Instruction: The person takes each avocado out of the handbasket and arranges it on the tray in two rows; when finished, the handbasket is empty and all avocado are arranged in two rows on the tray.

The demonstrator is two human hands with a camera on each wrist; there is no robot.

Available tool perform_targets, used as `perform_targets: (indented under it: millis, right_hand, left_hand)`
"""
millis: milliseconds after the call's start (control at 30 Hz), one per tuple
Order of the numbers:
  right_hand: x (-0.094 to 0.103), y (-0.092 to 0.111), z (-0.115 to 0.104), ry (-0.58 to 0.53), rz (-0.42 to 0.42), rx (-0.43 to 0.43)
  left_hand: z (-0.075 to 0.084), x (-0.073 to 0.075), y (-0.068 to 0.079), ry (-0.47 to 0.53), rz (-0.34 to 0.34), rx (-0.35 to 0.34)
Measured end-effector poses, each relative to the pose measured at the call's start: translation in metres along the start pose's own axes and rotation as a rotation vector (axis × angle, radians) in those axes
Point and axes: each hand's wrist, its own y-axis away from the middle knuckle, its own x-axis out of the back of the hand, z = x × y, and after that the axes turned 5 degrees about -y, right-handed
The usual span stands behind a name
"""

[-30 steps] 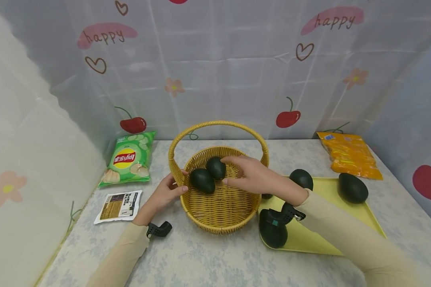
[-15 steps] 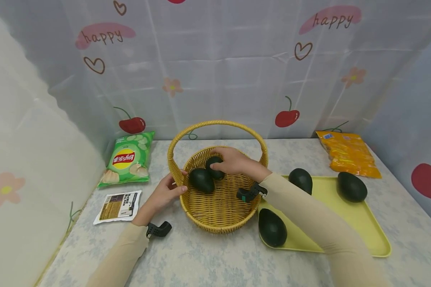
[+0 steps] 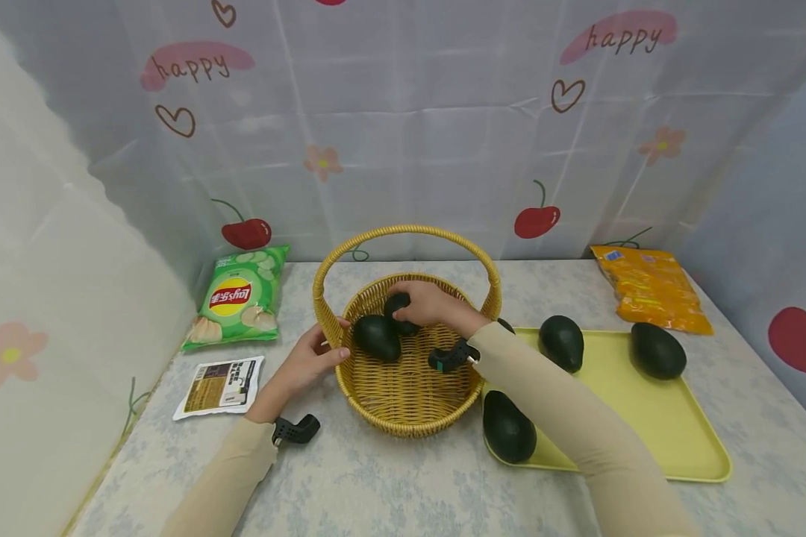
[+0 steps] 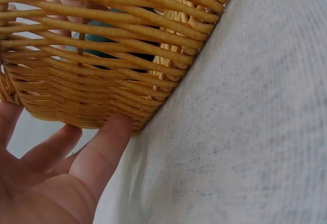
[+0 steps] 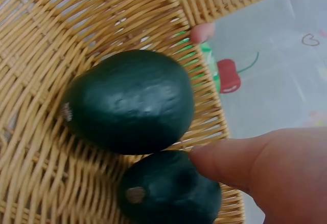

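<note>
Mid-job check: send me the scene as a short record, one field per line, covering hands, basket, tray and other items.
left hand: touching the outside of the basket
right hand: gripping the farther avocado
basket contents: that one plus the nearer avocado
tray: yellow, right of the basket; three avocados plainly visible
partly hidden: another dark avocado behind the right sleeve
left side: green chip bag, flat packet
far right: orange packet
</note>
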Motion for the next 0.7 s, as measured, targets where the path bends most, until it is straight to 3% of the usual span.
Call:
perform_targets:
  millis: [700]
  right_hand:
    - [-0.0066, -0.0017, 0.0037, 0.005, 0.034, 0.018]
  left_hand:
    - [0.0012, -0.0001, 0.0001, 0.017, -0.004, -0.006]
